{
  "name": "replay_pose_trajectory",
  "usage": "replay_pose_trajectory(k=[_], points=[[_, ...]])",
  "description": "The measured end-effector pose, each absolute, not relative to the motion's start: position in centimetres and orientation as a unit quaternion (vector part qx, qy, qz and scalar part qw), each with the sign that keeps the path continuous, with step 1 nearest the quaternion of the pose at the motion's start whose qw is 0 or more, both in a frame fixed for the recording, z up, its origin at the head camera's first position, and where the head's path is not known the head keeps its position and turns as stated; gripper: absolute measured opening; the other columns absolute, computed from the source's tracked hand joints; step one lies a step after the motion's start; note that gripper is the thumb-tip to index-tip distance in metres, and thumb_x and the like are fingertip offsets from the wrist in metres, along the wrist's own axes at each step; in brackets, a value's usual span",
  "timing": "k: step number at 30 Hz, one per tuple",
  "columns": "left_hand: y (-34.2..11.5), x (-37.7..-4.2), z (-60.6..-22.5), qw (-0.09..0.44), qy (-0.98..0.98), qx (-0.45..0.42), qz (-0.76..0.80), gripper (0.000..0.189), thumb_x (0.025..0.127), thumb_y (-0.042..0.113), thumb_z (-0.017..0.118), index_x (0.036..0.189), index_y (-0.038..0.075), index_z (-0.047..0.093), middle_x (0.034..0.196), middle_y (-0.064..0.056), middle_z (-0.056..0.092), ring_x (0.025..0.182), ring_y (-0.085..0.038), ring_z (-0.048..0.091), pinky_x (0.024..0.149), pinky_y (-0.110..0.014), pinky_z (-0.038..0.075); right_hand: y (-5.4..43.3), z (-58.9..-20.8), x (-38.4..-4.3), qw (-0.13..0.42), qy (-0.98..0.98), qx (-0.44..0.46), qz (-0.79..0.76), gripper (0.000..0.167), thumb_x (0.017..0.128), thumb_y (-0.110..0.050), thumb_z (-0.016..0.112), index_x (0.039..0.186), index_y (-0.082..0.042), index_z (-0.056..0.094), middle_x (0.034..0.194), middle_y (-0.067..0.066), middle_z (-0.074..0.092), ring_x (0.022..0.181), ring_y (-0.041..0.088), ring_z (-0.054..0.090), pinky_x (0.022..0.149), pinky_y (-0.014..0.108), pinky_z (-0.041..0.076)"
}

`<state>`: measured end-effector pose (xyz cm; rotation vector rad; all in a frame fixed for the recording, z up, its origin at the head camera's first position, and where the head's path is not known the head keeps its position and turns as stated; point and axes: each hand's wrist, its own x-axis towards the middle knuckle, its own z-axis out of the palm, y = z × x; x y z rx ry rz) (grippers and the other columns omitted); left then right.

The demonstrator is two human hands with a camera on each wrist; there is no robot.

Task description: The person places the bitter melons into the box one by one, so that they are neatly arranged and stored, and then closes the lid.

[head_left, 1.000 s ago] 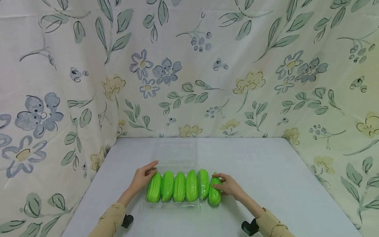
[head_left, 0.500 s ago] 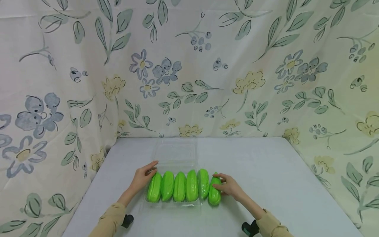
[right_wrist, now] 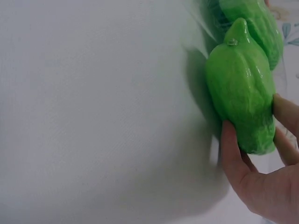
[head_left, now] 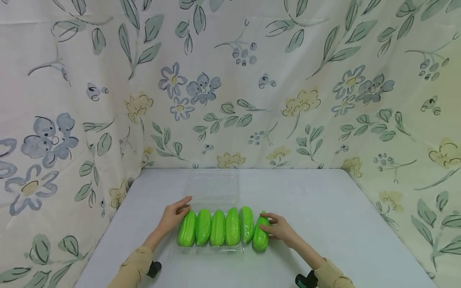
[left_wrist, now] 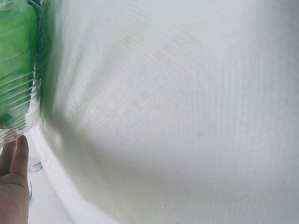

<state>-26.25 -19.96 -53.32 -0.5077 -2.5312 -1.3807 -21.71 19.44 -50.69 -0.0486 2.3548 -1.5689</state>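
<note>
My right hand (head_left: 281, 231) grips a glossy bright-green gourd (head_left: 260, 236) with thumb and fingers around its far end. In the right wrist view that gourd (right_wrist: 240, 88) points its knobbed tip away from the fingers (right_wrist: 231, 156). It is just outside the right edge of a clear plastic clamshell box (head_left: 212, 249). Several like gourds (head_left: 217, 228) lie side by side in the box, and the rightmost of the row (head_left: 247, 224) overlaps its right edge. My left hand (head_left: 173, 216) touches the box's back left corner with fairly straight fingers (left_wrist: 19, 156).
The box's transparent lid (head_left: 212, 186) lies folded back flat behind the gourds. Everything rests on a white table (head_left: 306, 200). A floral cloth (head_left: 230, 88) hangs behind and along both sides. A black wrist camera (head_left: 154, 269) sits under the left sleeve.
The head view has shifted very slightly. Both hands, the gourds and the box keep their places.
</note>
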Motion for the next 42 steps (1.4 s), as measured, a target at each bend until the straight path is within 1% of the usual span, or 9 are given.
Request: replay_pose_trajectory(k=[6,13,17,21,28,36,42], points=[[-19.9,-26.2,-53.1,0.093,-0.861,-0.161,-0.474,0.042,0.091,0.005,0.061,0.132,0.002,0.054,0.137,-0.018,0.052,0.108,-0.033,0.064,0.091,-0.038,0.056,20.1,-50.7,-22.0,0.160,0.797,-0.016,-0.582,0.058,0.086,-0.022,0.071,0.135,-0.001,0.049,0.132,0.036,0.041,0.095,0.019,0.063,0.076,0.037,0.062],[-19.8,-26.2,-53.0,0.104,-0.861,-0.172,-0.468,0.042,0.091,0.004,0.062,0.132,0.001,0.055,0.136,-0.019,0.053,0.106,-0.033,0.064,0.089,-0.039,0.057,20.3,-50.2,-22.1,0.155,0.788,-0.010,-0.596,0.057,0.087,-0.019,0.069,0.137,-0.001,0.046,0.134,0.036,0.038,0.093,0.018,0.063,0.077,0.037,0.062],[-19.8,-26.2,-53.0,0.105,-0.861,-0.169,-0.468,0.041,0.091,0.004,0.061,0.131,0.002,0.055,0.135,-0.019,0.054,0.106,-0.034,0.065,0.089,-0.039,0.057,20.5,-50.0,-22.4,0.157,0.781,-0.019,-0.605,0.058,0.088,-0.019,0.068,0.138,-0.001,0.045,0.137,0.037,0.034,0.096,0.019,0.063,0.078,0.037,0.062],[-19.7,-26.3,-53.1,0.109,-0.864,-0.167,-0.462,0.041,0.090,0.005,0.062,0.131,0.002,0.055,0.135,-0.018,0.054,0.105,-0.034,0.065,0.088,-0.039,0.058,21.0,-49.6,-22.8,0.149,0.782,-0.020,-0.605,0.059,0.088,-0.021,0.068,0.139,-0.003,0.044,0.138,0.035,0.034,0.100,0.020,0.063,0.080,0.038,0.061],[-19.7,-26.3,-53.3,0.128,-0.864,-0.175,-0.455,0.041,0.089,0.004,0.063,0.129,-0.001,0.056,0.133,-0.020,0.056,0.102,-0.034,0.066,0.086,-0.038,0.058,22.1,-49.1,-23.4,0.139,0.787,0.000,-0.601,0.059,0.089,-0.023,0.068,0.140,-0.007,0.044,0.140,0.032,0.035,0.106,0.024,0.061,0.082,0.037,0.061],[-19.7,-26.3,-53.3,0.120,-0.865,-0.176,-0.455,0.040,0.090,0.004,0.062,0.129,-0.001,0.056,0.134,-0.022,0.054,0.103,-0.035,0.066,0.087,-0.038,0.058,22.5,-48.5,-23.4,0.124,0.786,0.011,-0.605,0.057,0.090,-0.020,0.066,0.140,-0.006,0.044,0.140,0.031,0.036,0.111,0.028,0.059,0.086,0.041,0.060],[-19.8,-26.3,-53.4,0.117,-0.860,-0.172,-0.467,0.041,0.089,0.002,0.063,0.129,-0.001,0.056,0.134,-0.023,0.054,0.104,-0.036,0.065,0.088,-0.039,0.057,21.6,-48.0,-23.5,0.118,0.774,0.007,-0.621,0.054,0.089,-0.021,0.067,0.138,-0.010,0.048,0.139,0.028,0.038,0.113,0.029,0.057,0.086,0.040,0.060]])
